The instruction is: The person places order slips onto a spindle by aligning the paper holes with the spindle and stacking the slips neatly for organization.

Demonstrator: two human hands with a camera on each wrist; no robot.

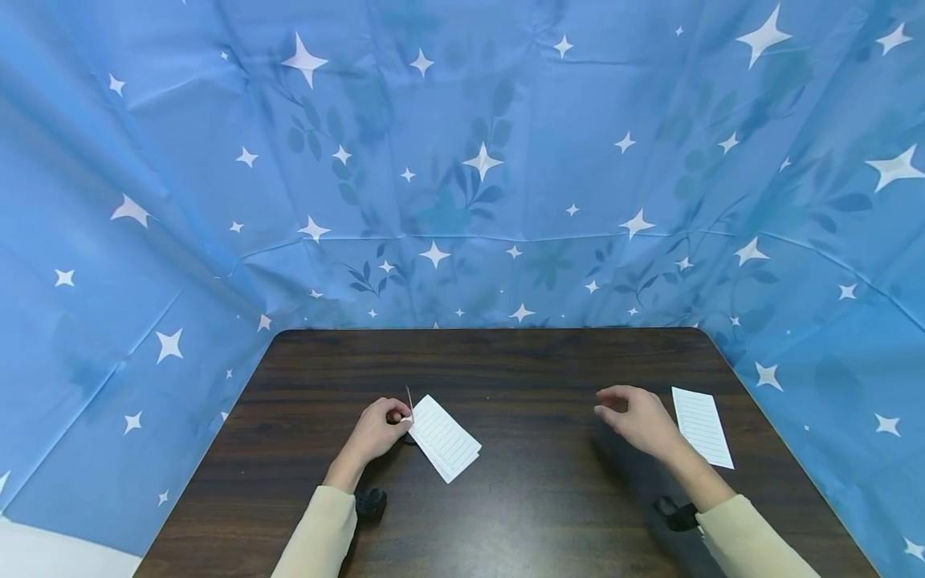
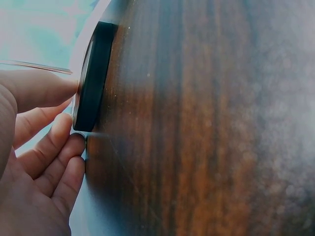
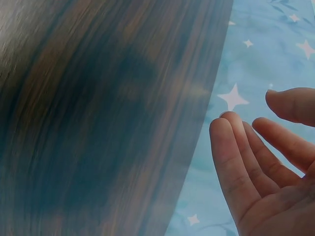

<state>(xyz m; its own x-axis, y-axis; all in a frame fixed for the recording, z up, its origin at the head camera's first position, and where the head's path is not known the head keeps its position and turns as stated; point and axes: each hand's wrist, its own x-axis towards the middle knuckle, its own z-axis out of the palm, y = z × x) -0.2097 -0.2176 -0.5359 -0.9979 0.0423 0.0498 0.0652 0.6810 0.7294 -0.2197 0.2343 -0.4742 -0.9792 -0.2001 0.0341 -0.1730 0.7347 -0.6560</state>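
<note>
My left hand (image 1: pixel 377 429) pinches the left corner of lined white paper sheets (image 1: pixel 444 441) between thumb and fingers. At least two sheets overlap there, slightly fanned. A thin line stands up by the fingertips in the head view; I cannot tell whether it is a sheet edge-on. In the left wrist view, the thumb of the left hand (image 2: pixel 44 118) meets a dark narrow band (image 2: pixel 93 78) with a pale edge, its kind unclear. My right hand (image 1: pixel 639 419) hovers above the table with loosely bent fingers and holds nothing. Apart from the fingers lies another lined sheet (image 1: pixel 702 427).
The dark wood-grain table (image 1: pixel 535 385) has rounded far corners. A blue curtain (image 1: pixel 462 201) with white stars hangs behind it and along both sides. Black straps (image 1: pixel 678 514) sit at both wrists, by the pale sleeves (image 1: pixel 318 534).
</note>
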